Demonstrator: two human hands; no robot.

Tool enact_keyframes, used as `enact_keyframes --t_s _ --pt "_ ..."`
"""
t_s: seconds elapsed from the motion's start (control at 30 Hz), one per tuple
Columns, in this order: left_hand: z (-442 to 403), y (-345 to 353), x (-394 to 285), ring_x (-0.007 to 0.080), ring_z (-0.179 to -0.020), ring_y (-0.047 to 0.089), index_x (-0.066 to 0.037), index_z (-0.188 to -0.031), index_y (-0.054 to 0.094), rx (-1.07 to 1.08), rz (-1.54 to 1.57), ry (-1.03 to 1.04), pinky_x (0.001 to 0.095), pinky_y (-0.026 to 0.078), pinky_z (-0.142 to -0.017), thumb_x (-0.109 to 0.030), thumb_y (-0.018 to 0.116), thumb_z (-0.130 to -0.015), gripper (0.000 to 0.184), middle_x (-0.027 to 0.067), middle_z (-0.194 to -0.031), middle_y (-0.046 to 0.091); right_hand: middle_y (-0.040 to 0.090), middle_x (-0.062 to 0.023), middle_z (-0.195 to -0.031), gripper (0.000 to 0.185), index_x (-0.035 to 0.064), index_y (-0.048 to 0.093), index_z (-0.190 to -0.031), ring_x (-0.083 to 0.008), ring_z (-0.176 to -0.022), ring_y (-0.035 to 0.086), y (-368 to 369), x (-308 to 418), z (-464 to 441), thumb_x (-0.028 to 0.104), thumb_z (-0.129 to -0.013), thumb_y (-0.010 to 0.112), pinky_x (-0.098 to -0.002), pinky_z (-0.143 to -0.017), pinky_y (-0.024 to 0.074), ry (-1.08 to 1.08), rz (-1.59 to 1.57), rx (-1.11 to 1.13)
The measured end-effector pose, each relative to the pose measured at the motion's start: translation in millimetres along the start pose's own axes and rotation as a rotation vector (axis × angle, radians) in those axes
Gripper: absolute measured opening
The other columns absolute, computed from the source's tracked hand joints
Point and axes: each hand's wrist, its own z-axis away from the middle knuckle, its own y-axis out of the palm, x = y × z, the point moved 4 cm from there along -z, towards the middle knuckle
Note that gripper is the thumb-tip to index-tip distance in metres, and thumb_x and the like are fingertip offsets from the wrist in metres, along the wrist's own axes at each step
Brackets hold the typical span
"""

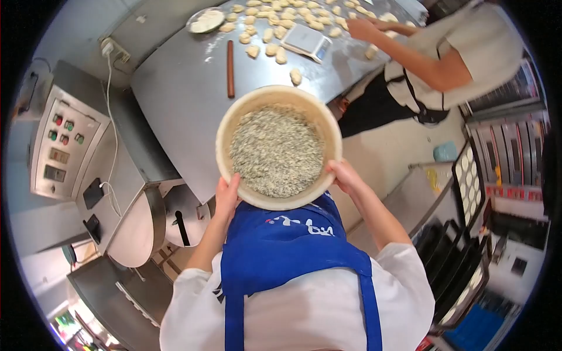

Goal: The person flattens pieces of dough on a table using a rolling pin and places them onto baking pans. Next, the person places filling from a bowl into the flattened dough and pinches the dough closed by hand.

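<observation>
A large cream-coloured bowl (221,143) is held out in front of my blue apron, filled with a pale mix of seeds or grains (278,149). My left hand (226,193) grips its lower left rim, thumb on the edge. On the lower right rim, my right hand (345,175) is closed in the same way. The bowl's far side overlaps the near edge of the metal table (170,88). Just beyond it lie a brown rolling pin (230,69) and a single dough piece (295,76).
Several dough pieces (281,55), a scale (305,40) and a plate of flour (206,20) are on the table. A co-worker (433,64) stands at its right side, hands over dough. A control panel (64,140) is left; trays (466,181) stand right.
</observation>
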Motion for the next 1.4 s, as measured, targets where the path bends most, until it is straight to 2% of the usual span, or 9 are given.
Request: enact_keyframes --t_s 0.37,0.43,0.5,0.77,0.83,0.9,1.1,1.17,1.4 --pt "-43 49 -3 0.0103 -0.069 0.063 -0.006 -0.125 0.050 -0.363 0.188 -0.048 0.0222 0.049 -0.049 -0.029 0.053 -0.100 0.034 0.0050 -0.094 0.065 0.067 -0.0132 -0.106 0.059 0.0009 0.059 -0.124 -0.0191 -0.085 0.065 51 161 -203 0.052 -0.097 0.046 -0.0320 -0.070 0.0545 0.168 0.359 0.403" --pt "-49 64 -10 0.0101 -0.076 0.062 -0.009 -0.128 0.047 -0.394 0.223 -0.094 0.0219 0.046 -0.053 -0.032 0.050 -0.102 0.035 0.0040 -0.101 0.064 0.064 -0.0181 -0.113 0.057 -0.0017 0.057 -0.123 -0.0257 -0.094 0.063 43 158 -245 0.048 -0.097 0.048 -0.0387 -0.076 0.0533 0.058 0.461 0.240" --pt "-54 67 -4 0.0108 -0.081 0.063 -0.010 -0.129 0.047 -0.400 0.225 -0.106 0.0218 0.047 -0.055 -0.034 0.049 -0.102 0.036 0.0046 -0.107 0.064 0.060 -0.0225 -0.113 0.051 -0.0037 0.055 -0.122 -0.0350 -0.099 0.060 59 163 -267 0.039 -0.094 0.054 -0.0455 -0.083 0.0496 -0.710 1.163 -0.096" --pt "-64 78 -23 0.0158 -0.094 0.063 -0.009 -0.139 0.042 -0.383 0.121 -0.169 0.0280 0.052 -0.070 -0.032 0.051 -0.101 0.045 0.0055 -0.115 0.063 0.058 -0.0241 -0.111 0.040 0.0039 0.053 -0.126 -0.0439 -0.098 0.056 56 169 -276 0.021 -0.090 0.058 -0.0480 -0.086 0.0473 -1.161 1.180 0.169" --pt "-73 59 -26 0.0197 -0.100 0.063 -0.004 -0.136 0.045 -0.426 -0.281 0.037 0.0321 0.053 -0.079 -0.027 0.052 -0.100 0.044 0.0107 -0.116 0.063 0.060 -0.0185 -0.113 0.042 0.0075 0.052 -0.131 -0.0341 -0.092 0.060 35 178 -292 0.021 -0.092 0.056 -0.0426 -0.080 0.0498 -1.028 0.885 -0.185" --pt "-77 47 -38 0.0235 -0.105 0.063 0.001 -0.132 0.048 -0.442 -0.677 0.257 0.0362 0.054 -0.088 -0.023 0.054 -0.099 0.042 0.0160 -0.118 0.063 0.064 -0.0112 -0.111 0.042 0.0074 0.049 -0.135 -0.0208 -0.089 0.062 33 208 -264 0.021 -0.096 0.052 -0.0322 -0.070 0.0497 -0.417 0.159 0.063" --pt "-95 104 -130 0.0284 -0.118 0.057 0.002 -0.137 0.043 -0.068 0.288 0.295 0.0405 0.045 -0.101 -0.025 0.051 -0.101 0.046 0.0170 -0.129 0.057 0.063 -0.0084 -0.109 0.029 0.0065 0.062 -0.120 -0.0181 -0.094 0.062 136 223 -140 0.021 -0.095 0.058 -0.0296 -0.081 0.0500 -0.372 0.127 0.594" --pt "-114 133 -123 0.0273 -0.116 0.057 0.001 -0.136 0.043 0.022 0.691 0.152 0.0395 0.045 -0.101 -0.025 0.049 -0.102 0.044 0.0153 -0.127 0.057 0.058 -0.0162 -0.123 0.032 0.0041 0.061 -0.121 -0.0288 -0.113 0.057 169 184 -130 0.021 -0.094 0.058 -0.0387 -0.096 0.0446 -0.912 0.439 0.499" --pt "-91 160 -124 0.0198 -0.112 0.058 -0.003 -0.127 0.050 0.133 0.926 -0.052 0.0373 0.048 -0.097 -0.014 0.039 -0.102 0.028 0.0094 -0.120 0.058 0.058 -0.0186 -0.128 0.032 0.0065 0.063 -0.118 -0.0369 -0.117 0.052 167 202 -76 0.016 -0.089 0.054 -0.0467 -0.104 0.0380 -1.414 0.932 0.402"
